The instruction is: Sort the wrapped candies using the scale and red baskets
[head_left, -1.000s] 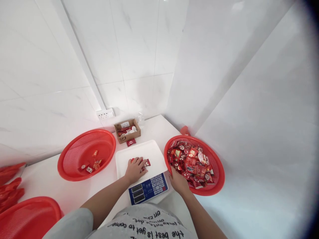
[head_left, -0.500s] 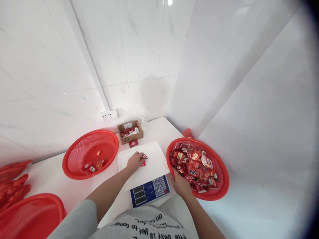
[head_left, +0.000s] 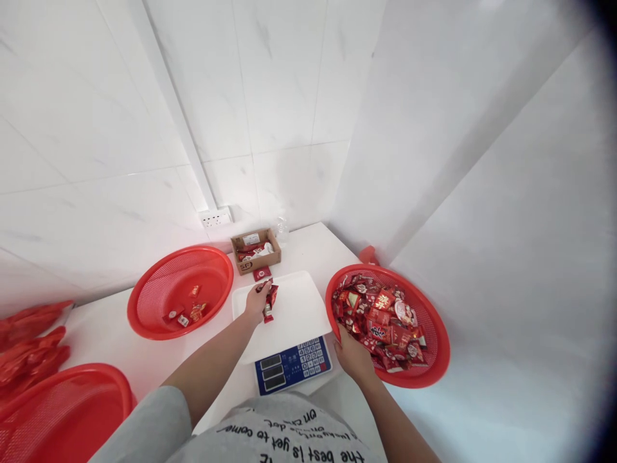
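My left hand (head_left: 256, 299) is raised over the white pan of the digital scale (head_left: 299, 308) and grips a bunch of red candy packets (head_left: 270, 301) that dangle from its fingers. My right hand (head_left: 353, 357) rests on the near rim of the red basket (head_left: 436, 373) on the right, which is piled with several red wrapped candies (head_left: 380, 315). The scale's blue keypad and display (head_left: 292, 364) face me at the front.
A second red basket (head_left: 212, 260) at the left holds a few packets. A small cardboard box (head_left: 256, 250) and a loose red packet (head_left: 262, 273) sit behind the scale. Another red basket (head_left: 62, 411) and red bags (head_left: 29, 347) lie at far left. White walls close the corner.
My left hand closed on the packets lying on the scale pan and lifted them up and toward the far left of the pan. My right hand stayed on the basket rim.
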`<state>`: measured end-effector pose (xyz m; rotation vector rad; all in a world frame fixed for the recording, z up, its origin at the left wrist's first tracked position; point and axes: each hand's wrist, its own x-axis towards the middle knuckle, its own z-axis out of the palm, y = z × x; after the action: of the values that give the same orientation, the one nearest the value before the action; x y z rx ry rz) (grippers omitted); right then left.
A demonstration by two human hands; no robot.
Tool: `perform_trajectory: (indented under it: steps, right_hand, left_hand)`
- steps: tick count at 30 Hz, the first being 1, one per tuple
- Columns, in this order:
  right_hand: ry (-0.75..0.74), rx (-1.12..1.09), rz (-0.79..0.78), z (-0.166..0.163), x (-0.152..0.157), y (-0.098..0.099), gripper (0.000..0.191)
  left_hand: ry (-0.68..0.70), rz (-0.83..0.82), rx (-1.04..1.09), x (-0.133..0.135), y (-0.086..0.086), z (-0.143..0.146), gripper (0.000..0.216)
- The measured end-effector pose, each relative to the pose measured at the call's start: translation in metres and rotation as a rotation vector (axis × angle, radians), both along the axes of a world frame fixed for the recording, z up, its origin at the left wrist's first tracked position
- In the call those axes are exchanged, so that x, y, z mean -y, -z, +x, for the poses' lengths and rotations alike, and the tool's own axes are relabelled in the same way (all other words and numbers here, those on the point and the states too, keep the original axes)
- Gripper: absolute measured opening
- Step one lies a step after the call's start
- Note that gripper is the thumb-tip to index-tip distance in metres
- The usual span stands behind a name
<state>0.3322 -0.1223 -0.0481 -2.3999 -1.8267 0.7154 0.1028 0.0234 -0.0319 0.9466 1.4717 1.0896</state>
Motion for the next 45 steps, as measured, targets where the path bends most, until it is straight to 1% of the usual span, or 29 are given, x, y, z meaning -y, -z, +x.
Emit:
perform_trajectory:
  steps: [3,7,11,14,16,18,19,22,24,26,27,29,31,33,36,38,40,41,43,45]
  right_hand:
    - [0.0,0.004,0.007,0.0,0.001,0.0,0.051]
    - [-0.004,0.005,-0.01,-0.001,0.001,-0.003,0.05]
    - [0.002,0.028,-0.049,-0.002,0.0,-0.004,0.05]
    - [0.007,0.032,-0.045,-0.002,0.0,-0.002,0.051]
    - [0.007,0.031,-0.03,-0.002,0.0,-0.001,0.051]
    - [0.006,0.028,-0.026,-0.001,0.0,-0.001,0.052]
    - [0.006,0.023,-0.028,-0.001,0.0,-0.002,0.053]
    - [0.005,0.005,-0.035,-0.001,0.0,-0.005,0.053]
    - [0.008,0.002,-0.042,-0.002,0.0,-0.007,0.053]
    - [0.011,0.002,-0.055,-0.002,0.0,-0.009,0.053]
    - [0.011,0.001,-0.06,-0.002,0.0,-0.009,0.053]
    - [0.01,0.004,-0.063,-0.002,0.0,-0.009,0.053]
    - [0.006,0.014,-0.054,-0.002,0.0,-0.009,0.054]
    - [-0.001,0.03,-0.041,-0.002,0.001,-0.007,0.053]
    - [-0.009,0.043,-0.032,-0.003,0.002,-0.006,0.05]
    - [-0.011,0.042,-0.032,-0.003,0.002,-0.006,0.05]
    - [-0.013,0.04,-0.036,-0.003,0.002,-0.007,0.05]
    - [-0.011,0.039,-0.042,-0.003,0.002,-0.008,0.05]
    - [-0.009,0.036,-0.054,-0.003,0.002,-0.009,0.05]
    - [-0.011,0.033,-0.05,-0.003,0.003,-0.01,0.05]
  left_hand:
    - [-0.013,-0.011,0.038,0.006,0.001,-0.001,0.048]
    - [0.0,0.0,0.014,0.009,0.001,-0.007,0.044]
    - [0.088,0.016,-0.079,0.01,0.0,-0.016,0.039]
    - [0.212,0.048,-0.195,0.017,-0.003,-0.023,0.03]
    - [0.277,0.077,-0.264,0.026,-0.005,-0.027,0.029]
    - [0.355,0.145,-0.349,0.039,-0.007,-0.033,0.036]
    - [0.418,0.199,-0.424,0.046,-0.007,-0.035,0.043]
    - [0.691,0.342,-0.752,0.069,-0.004,-0.043,0.063]
    - [0.82,0.362,-0.925,0.081,0.0,-0.048,0.066]
    - [0.862,0.369,-1.007,0.091,0.006,-0.053,0.06]
    - [0.854,0.38,-1.03,0.095,0.008,-0.056,0.058]
    - [0.794,0.398,-1.067,0.1,0.012,-0.063,0.057]
    - [0.697,0.401,-1.122,0.101,0.013,-0.075,0.057]
    - [0.572,0.371,-1.207,0.098,0.013,-0.093,0.054]
    - [0.374,0.24,-1.362,0.089,0.007,-0.132,0.052]
    - [0.288,0.105,-1.433,0.084,0.001,-0.163,0.053]
    - [0.283,-0.057,-1.436,0.084,-0.005,-0.191,0.05]
    - [0.304,-0.112,-1.432,0.086,-0.007,-0.203,0.048]
    - [0.342,-0.16,-1.442,0.092,-0.01,-0.221,0.044]
    - [0.358,-0.159,-1.463,0.1,-0.011,-0.232,0.042]
